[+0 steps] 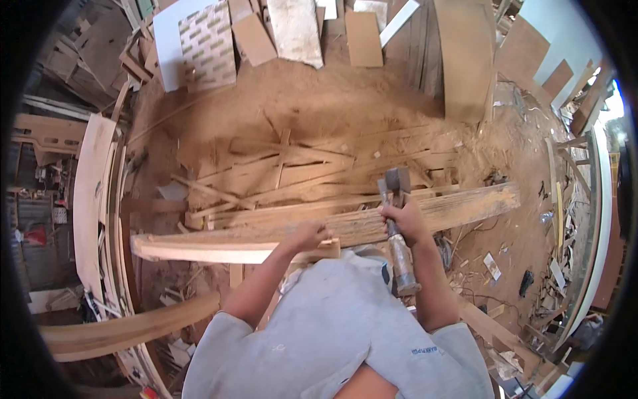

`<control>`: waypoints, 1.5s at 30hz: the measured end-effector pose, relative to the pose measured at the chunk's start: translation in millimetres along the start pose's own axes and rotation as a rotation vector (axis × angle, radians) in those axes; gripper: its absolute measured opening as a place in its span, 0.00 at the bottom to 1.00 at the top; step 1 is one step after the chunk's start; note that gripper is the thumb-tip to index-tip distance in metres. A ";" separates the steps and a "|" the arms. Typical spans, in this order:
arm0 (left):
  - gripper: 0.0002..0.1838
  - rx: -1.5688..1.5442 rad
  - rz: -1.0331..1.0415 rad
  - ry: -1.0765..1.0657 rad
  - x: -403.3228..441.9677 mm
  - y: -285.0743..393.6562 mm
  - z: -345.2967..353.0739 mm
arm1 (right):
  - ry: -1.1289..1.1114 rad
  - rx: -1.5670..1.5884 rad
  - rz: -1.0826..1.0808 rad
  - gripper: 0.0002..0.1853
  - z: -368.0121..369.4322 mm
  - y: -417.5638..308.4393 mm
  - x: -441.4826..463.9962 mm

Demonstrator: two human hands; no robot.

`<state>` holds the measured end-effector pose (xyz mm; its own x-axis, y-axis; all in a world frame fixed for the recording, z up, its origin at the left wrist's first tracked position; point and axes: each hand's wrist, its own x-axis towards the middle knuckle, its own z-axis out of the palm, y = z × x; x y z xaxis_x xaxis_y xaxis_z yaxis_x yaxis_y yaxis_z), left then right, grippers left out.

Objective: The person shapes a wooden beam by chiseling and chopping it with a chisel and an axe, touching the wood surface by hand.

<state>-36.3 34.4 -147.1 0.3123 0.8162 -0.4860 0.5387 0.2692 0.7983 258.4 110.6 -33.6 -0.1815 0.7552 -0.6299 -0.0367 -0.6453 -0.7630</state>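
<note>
My right hand [409, 221] is closed around a hammer [399, 178], its dark metal head pointing up and away from me. Below the fist, a thick, worn handle-like part [402, 263] runs back toward my body. My left hand [311, 237] is curled closed above the right end of a pale piece of timber [212, 253]; anything inside its fingers is hidden. That timber lies along the near side of a long, weathered plank [452, 209], which stretches across in front of me.
Loose wood strips [279, 163] lie scattered on the sawdust-covered ground beyond the plank. Boards and sheets [296, 30] lean at the back. Tall panels [94, 199] stand at the left, with a curved board [133, 326] near them. Offcuts and debris [492, 266] litter the right side.
</note>
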 end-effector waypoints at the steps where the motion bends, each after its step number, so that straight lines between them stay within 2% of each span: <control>1: 0.13 -0.108 -0.018 0.082 5.5 -1.0 0.7 | 0.008 -0.012 0.005 0.11 -0.1 -3.1 2.1; 2: 0.13 -0.210 -0.037 0.167 4.3 -3.7 -0.5 | 0.013 -0.021 0.007 0.11 2.5 -7.4 2.1; 5: 0.14 0.159 0.005 0.219 0.0 -33.4 8.2 | -0.002 -0.019 -0.002 0.11 14.6 -12.1 -0.5; 8: 0.12 0.269 -0.109 -0.179 0.3 -29.5 1.1 | -0.020 -0.066 -0.034 0.11 13.0 -6.3 6.1; 12: 0.13 0.397 -0.169 -0.244 2.1 11.5 -16.8 | -0.045 -0.116 0.013 0.10 19.6 -12.1 10.7; 17: 0.16 0.387 -0.066 -0.229 0.9 16.1 -17.8 | -0.079 -0.108 0.033 0.11 21.9 -13.6 16.5; 20: 0.17 0.410 -0.105 -0.293 7.6 -14.0 -5.1 | -0.089 -0.092 0.011 0.12 28.0 -17.9 21.0; 23: 0.16 0.426 -0.164 -0.329 1.8 20.8 -17.2 | -0.096 -0.097 0.003 0.14 22.8 -17.3 23.7; 26: 0.15 0.313 -0.091 -0.159 -1.7 20.2 -15.1 | -0.120 -0.096 0.029 0.14 20.4 -20.7 28.4; 31: 0.13 0.313 -0.142 -0.277 22.3 -6.8 -1.6 | -0.134 -0.085 0.039 0.14 19.6 -22.7 34.4; 38: 0.13 0.446 -0.168 -0.274 26.5 -1.0 9.0 | -0.198 -0.106 0.065 0.15 8.4 -27.4 44.5; 41: 0.14 0.413 -0.148 -0.157 17.2 -7.8 14.9 | -0.201 -0.092 0.059 0.14 6.3 -27.4 47.4; 45: 0.15 0.175 -0.308 0.040 6.8 -1.3 10.8 | -0.190 -0.088 0.051 0.13 5.0 -28.8 47.5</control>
<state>-26.4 34.1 -155.4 0.0852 0.7310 -0.6770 0.7296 0.4170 0.5421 245.9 164.4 -40.8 -0.3628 0.6810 -0.6361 0.0622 -0.6634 -0.7457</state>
